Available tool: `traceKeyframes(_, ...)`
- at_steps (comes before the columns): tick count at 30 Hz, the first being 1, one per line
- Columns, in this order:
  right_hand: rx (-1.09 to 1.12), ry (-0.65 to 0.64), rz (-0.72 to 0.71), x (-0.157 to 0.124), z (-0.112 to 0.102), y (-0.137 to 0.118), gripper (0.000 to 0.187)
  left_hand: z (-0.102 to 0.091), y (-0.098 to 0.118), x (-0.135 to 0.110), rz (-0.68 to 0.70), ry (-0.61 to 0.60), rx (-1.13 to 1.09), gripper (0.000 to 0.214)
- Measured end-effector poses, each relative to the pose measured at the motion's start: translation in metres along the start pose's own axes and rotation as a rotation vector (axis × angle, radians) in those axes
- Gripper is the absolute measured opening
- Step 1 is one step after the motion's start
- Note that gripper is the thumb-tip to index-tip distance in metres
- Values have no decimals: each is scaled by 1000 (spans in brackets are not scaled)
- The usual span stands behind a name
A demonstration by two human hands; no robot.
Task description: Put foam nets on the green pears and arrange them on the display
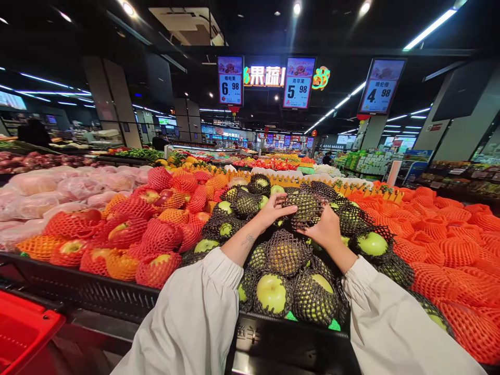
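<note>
A green apple in a black foam net [305,209] is held between my two hands, above the middle of the pile. My left hand [273,211] grips its left side, with the thumb laid along the near face. From the right, my right hand [325,228] has its fingers curled on the net's edge; some fingertips are hidden behind it. More netted green apples lie around and below, among them one with its bare top showing [271,292] at the front of the black bin [289,338].
Red and orange netted apples [144,234] fill the left section, with pink wrapped fruit [39,190] beyond. Orange-netted fruit [449,234] is heaped on the right. A red basket [23,328] stands at the lower left. Price signs [299,83] hang overhead.
</note>
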State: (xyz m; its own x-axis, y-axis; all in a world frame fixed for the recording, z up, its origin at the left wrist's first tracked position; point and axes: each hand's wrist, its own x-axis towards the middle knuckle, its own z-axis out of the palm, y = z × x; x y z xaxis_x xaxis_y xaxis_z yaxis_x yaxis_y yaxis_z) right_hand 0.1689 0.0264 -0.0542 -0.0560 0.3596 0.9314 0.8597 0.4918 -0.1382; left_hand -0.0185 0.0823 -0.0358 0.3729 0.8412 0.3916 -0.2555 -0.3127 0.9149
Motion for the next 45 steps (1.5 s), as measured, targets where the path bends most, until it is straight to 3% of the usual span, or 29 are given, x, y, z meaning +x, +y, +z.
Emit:
traceKeyframes(2, 43, 3, -42, 1, -1, 0, 75, 1, 2, -3, -87, -94, -47, 71)
traceKeyframes(5, 108, -23, -112, 2, -2, -1, 70, 2, 8, -9, -79, -202, -64, 71)
traceKeyframes(11, 152, -67, -165, 2, 0, 2, 64, 3, 14, -14, -30, -233, -31, 75)
traceKeyframes(16, 130, -58, -137, 3, 1, 2, 53, 5, 6, -9, 81, -61, 71, 73)
traceKeyframes(22, 179, -20, -12, 9, -9, -8, 39, -3, 4, -3, 309, 270, 241, 83)
traceKeyframes(26, 180, -32, -36, 12, -15, -16, 60, -8, 5, -2, 360, 389, 362, 89)
traceKeyframes(30, 103, -125, -182, 11, -15, -19, 89, -7, 6, -5, 399, 292, 464, 87)
traceKeyframes(34, 74, -217, -197, 9, -10, -15, 110, -4, 9, -10, 499, 72, 602, 87)
traceKeyframes(37, 117, -270, -205, 6, -6, -9, 112, -3, 12, -13, 583, -131, 696, 90)
traceKeyframes(39, 153, -296, -204, 5, -3, -6, 111, -4, 13, -13, 614, -205, 729, 92)
traceKeyframes(45, 169, -333, -193, 6, -4, -8, 104, -4, 10, -13, 603, -204, 739, 100)
